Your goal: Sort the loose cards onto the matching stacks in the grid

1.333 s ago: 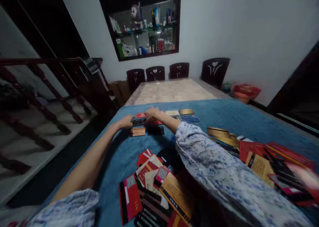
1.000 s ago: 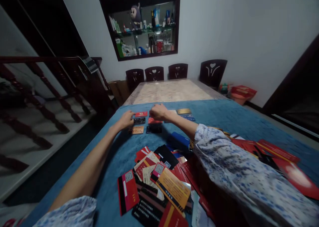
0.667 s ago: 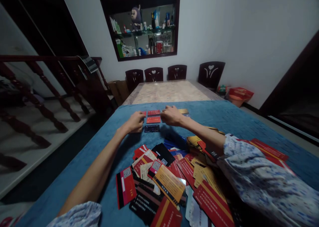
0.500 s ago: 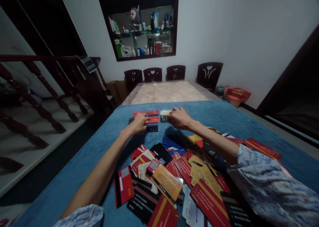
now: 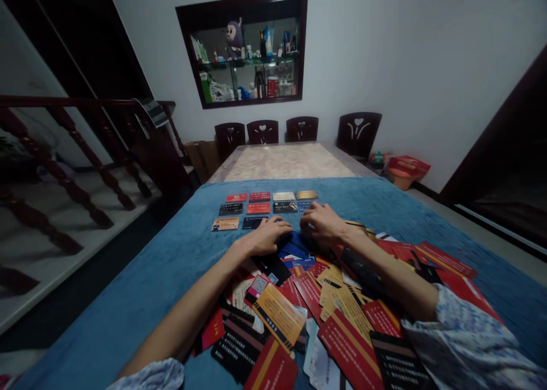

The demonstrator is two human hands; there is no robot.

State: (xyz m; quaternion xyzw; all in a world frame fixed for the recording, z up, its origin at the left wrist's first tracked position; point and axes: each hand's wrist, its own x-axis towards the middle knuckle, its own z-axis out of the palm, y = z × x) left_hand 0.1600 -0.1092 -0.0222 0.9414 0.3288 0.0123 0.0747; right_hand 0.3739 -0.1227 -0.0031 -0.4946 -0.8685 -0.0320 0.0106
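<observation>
My left hand (image 5: 270, 236) reaches over the blue cards (image 5: 294, 246) at the far edge of the loose pile, fingers stretched and slightly bent, touching or just above them. Beside it, my right hand (image 5: 322, 223) has its fingers curled downward; whatever the fingertips hold is hidden. Just beyond the right fingers lies a blue card (image 5: 304, 206), partly covered. Rows of cards lie flat ahead: a gold card (image 5: 306, 195), a cream card (image 5: 284, 196), a black card (image 5: 285, 207), an orange card (image 5: 225, 224) and others. A dark card (image 5: 254, 223) sits by the left fingertips.
A heap of overlapping red, yellow and black cards (image 5: 350, 350) spreads across the near side of the blue cloth (image 5: 171, 253). Past the cloth is the bare tabletop (image 5: 286, 161). Chairs (image 5: 262, 132) stand behind, with a stair railing (image 5: 85, 162) on the left.
Both hands have drawn back toward the pile, the left also moving right. An orange card now shows at the front left of the rows, and gold and blue cards show at the right.
</observation>
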